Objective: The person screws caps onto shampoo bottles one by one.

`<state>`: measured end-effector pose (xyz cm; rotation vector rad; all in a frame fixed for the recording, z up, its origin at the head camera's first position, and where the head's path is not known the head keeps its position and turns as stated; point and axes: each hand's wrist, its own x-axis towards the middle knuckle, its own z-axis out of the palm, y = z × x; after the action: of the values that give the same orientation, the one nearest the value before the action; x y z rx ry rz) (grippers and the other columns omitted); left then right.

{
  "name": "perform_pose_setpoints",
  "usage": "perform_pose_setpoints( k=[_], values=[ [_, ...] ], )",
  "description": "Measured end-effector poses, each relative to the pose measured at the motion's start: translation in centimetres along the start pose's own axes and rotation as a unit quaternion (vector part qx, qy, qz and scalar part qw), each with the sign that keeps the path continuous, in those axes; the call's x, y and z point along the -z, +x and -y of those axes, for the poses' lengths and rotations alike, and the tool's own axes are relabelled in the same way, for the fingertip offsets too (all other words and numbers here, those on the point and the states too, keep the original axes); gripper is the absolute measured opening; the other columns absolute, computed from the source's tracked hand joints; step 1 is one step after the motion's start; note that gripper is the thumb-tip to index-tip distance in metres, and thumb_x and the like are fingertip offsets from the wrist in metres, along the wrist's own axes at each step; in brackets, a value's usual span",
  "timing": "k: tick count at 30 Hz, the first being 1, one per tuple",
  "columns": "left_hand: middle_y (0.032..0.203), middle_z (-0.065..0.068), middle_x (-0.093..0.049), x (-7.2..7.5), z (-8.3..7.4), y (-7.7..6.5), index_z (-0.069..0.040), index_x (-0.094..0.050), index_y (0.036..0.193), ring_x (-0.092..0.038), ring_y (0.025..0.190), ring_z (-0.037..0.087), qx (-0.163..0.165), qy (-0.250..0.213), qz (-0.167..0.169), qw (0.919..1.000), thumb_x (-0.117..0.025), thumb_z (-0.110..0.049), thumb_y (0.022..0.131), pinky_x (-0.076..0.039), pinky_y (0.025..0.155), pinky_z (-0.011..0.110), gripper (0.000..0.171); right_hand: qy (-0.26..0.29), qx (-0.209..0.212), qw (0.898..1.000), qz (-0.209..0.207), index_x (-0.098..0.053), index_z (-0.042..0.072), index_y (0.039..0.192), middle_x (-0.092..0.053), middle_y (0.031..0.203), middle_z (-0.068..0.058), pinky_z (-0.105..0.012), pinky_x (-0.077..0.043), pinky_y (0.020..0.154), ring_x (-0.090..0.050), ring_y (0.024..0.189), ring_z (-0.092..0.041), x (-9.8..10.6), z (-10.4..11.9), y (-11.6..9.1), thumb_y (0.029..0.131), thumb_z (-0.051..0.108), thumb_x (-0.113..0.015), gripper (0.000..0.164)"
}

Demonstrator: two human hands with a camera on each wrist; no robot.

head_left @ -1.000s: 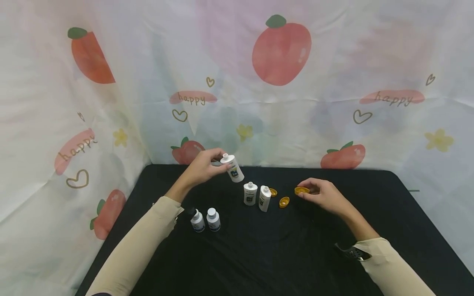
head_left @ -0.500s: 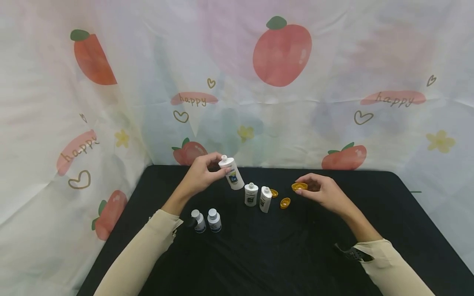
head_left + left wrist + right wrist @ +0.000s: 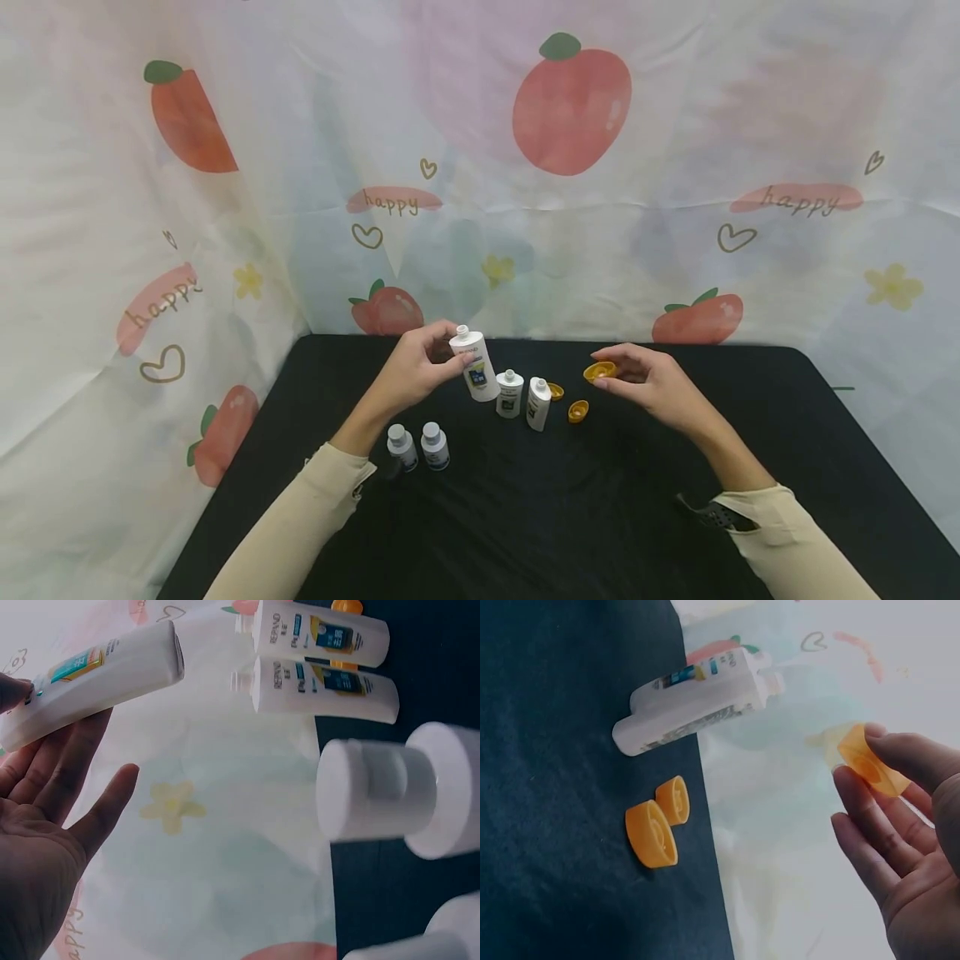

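Observation:
My left hand (image 3: 420, 367) grips an uncapped white bottle (image 3: 476, 368) with a blue and yellow label, held up off the table and leaning slightly. In the left wrist view the thumb lies on one side of that bottle (image 3: 112, 679) and the fingers are behind it. My right hand (image 3: 652, 385) pinches an orange oval cap (image 3: 600, 372) in the air, its hollow side showing. Between the hands, two more uncapped white bottles (image 3: 509, 394) (image 3: 537, 404) stand upright. Two orange caps (image 3: 555, 391) (image 3: 577, 411) lie on the table just right of them.
Two smaller white bottles with white caps (image 3: 402, 448) (image 3: 435, 447) stand near my left forearm. A black cloth (image 3: 555, 517) covers the table. Behind it and at the left hangs a pale printed curtain (image 3: 450, 100).
My left hand has lowered the bottle and brought it a little right, more upright. My right hand has moved the cap slightly left and up, tilting it. The standing bottles have stayed put.

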<state>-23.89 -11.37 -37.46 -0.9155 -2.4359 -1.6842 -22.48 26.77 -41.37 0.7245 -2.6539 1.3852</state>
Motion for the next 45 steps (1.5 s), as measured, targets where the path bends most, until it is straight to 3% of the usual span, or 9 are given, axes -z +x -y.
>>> perform_pose_setpoints(
  k=[6, 21, 29, 34, 45],
  values=[
    [0.101, 0.008, -0.069, -0.7, -0.2, -0.2, -0.007, -0.067, 0.110, -0.067, 0.082, 0.020, -0.006, -0.012, -0.007, 0.9999, -0.074, -0.013, 0.094, -0.056, 0.075, 0.031, 0.019, 0.019, -0.003, 1.000, -0.013, -0.065, 0.008, 0.121, -0.072, 0.107, -0.009, -0.022, -0.057, 0.077, -0.072, 0.091, -0.011, -0.2, 0.8, 0.4, 0.093, 0.015, -0.076, 0.031],
    [0.106, 0.009, -0.070, -3.6, 0.2, -1.0, -0.006, -0.068, 0.115, -0.068, 0.090, 0.025, -0.006, -0.030, -0.011, 0.9995, -0.075, -0.011, 0.093, -0.056, 0.083, 0.045, 0.023, 0.033, 0.059, 0.998, -0.012, -0.068, 0.013, 0.125, -0.069, 0.116, -0.004, -0.021, -0.056, 0.083, -0.069, 0.099, -0.011, -1.1, 4.0, 1.4, 0.092, 0.006, -0.075, 0.035],
    [0.109, 0.009, -0.069, -4.6, 0.4, -1.2, -0.006, -0.066, 0.119, -0.065, 0.091, 0.018, -0.004, -0.051, -0.002, 0.9987, -0.073, -0.011, 0.095, -0.059, 0.075, 0.032, 0.025, 0.029, 0.107, 0.994, -0.003, -0.069, 0.019, 0.125, -0.067, 0.116, 0.001, -0.022, -0.055, 0.084, -0.068, 0.101, -0.013, -1.5, 5.5, 2.4, 0.092, 0.005, -0.075, 0.036],
    [0.109, 0.006, -0.068, -4.9, 0.5, -1.2, -0.010, -0.067, 0.119, -0.064, 0.091, 0.017, -0.005, -0.043, 0.009, 0.9990, -0.073, -0.015, 0.095, -0.059, 0.075, 0.037, 0.025, 0.039, 0.130, 0.991, 0.004, -0.068, 0.017, 0.125, -0.067, 0.115, 0.001, -0.021, -0.055, 0.087, -0.068, 0.101, -0.013, -1.6, 6.2, 2.6, 0.091, 0.002, -0.074, 0.038],
    [0.103, 0.000, -0.067, -5.6, 0.0, -1.2, -0.012, -0.067, 0.119, -0.062, 0.090, 0.015, -0.013, -0.028, 0.045, 0.9985, -0.072, -0.017, 0.096, -0.059, 0.075, 0.032, 0.024, 0.064, 0.161, 0.984, 0.034, -0.068, 0.015, 0.125, -0.066, 0.115, -0.002, -0.026, -0.056, 0.087, -0.068, 0.104, -0.017, -1.8, 7.5, 3.2, 0.088, -0.004, -0.076, 0.042]
  ],
)
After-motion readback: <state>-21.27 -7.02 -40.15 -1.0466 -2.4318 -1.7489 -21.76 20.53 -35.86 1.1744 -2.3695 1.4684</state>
